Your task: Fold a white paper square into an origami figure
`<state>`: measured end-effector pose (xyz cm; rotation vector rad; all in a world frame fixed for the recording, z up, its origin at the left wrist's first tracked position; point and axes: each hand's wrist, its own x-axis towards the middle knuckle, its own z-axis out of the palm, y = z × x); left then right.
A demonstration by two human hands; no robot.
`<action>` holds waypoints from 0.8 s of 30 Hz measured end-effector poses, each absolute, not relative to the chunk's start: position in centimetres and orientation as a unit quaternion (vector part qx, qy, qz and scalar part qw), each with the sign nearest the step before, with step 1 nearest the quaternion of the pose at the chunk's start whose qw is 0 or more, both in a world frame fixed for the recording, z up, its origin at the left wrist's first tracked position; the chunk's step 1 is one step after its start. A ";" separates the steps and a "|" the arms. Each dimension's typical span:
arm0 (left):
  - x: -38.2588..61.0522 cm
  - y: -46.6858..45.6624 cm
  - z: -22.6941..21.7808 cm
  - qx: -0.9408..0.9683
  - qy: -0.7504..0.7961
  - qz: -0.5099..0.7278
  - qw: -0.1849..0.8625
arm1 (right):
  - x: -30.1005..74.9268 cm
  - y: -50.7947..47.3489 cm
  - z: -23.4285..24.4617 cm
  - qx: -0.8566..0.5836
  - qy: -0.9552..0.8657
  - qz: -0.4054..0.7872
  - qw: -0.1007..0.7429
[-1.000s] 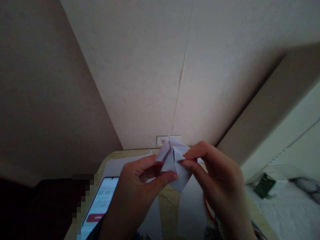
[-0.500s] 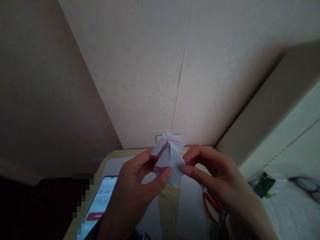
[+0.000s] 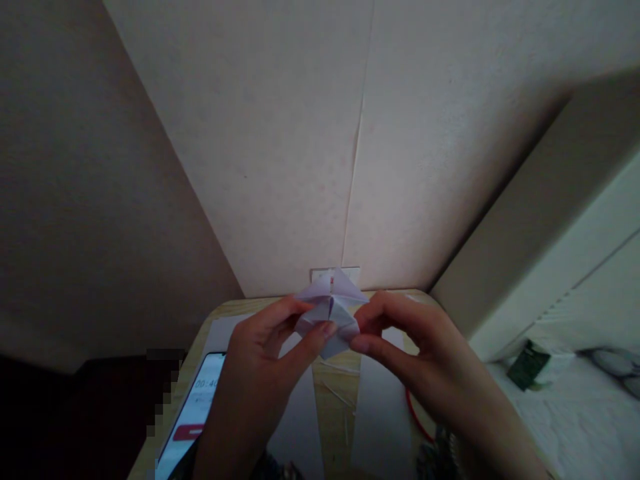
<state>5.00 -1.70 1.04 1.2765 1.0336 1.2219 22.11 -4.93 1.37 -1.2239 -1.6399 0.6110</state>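
A small folded white paper shape (image 3: 330, 310) with several pointed flaps is held in the air above a wooden table (image 3: 330, 393). My left hand (image 3: 265, 373) pinches its left side between thumb and fingers. My right hand (image 3: 415, 353) pinches its right side, fingers curled in. Both hands meet at the paper, just in front of the wall.
A lit phone (image 3: 193, 417) showing a timer lies on the table at lower left. White paper sheets (image 3: 380, 407) lie under my hands. Red-handled scissors (image 3: 417, 420) peek out beside my right wrist. A wall socket (image 3: 320, 275) sits behind. A bed with a green packet (image 3: 527, 365) is at right.
The paper shape has been pressed lower and flatter between my hands. Both hands have drifted slightly left and up in the view. The phone sits lower in frame.
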 end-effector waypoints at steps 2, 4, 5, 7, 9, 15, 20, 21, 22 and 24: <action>4.9 -1.7 1.1 0.539 0.438 0.508 0.510 | 22.2 -4.9 1.3 -0.510 -0.678 0.244 0.470; 4.8 -1.7 1.1 0.545 0.440 0.508 0.502 | 22.0 -5.0 1.3 -0.515 -0.679 0.234 0.469; 4.8 -1.7 1.1 0.546 0.440 0.509 0.499 | 21.9 -5.0 1.4 -0.515 -0.679 0.229 0.472; 4.8 -1.6 1.0 0.550 0.438 0.509 0.497 | 21.7 -5.2 1.4 -0.516 -0.677 0.222 0.476; 4.8 -1.6 0.9 0.558 0.430 0.501 0.503 | 21.6 -5.3 1.5 -0.524 -0.670 0.218 0.479; 4.7 -1.8 1.2 0.569 0.449 0.485 0.489 | 21.6 -5.1 1.7 -0.511 -0.689 0.232 0.460; 4.5 -2.1 2.1 0.618 0.448 0.451 0.464 | 21.0 -5.0 1.5 -0.530 -0.692 0.209 0.443; 4.5 -2.1 2.2 0.628 0.444 0.448 0.456 | 20.9 -5.0 1.5 -0.524 -0.695 0.209 0.446; 4.4 -2.2 2.3 0.637 0.441 0.447 0.447 | 20.8 -5.1 1.6 -0.514 -0.697 0.213 0.453; 4.3 -2.2 2.4 0.647 0.438 0.445 0.437 | 20.7 -5.1 1.6 -0.495 -0.690 0.228 0.475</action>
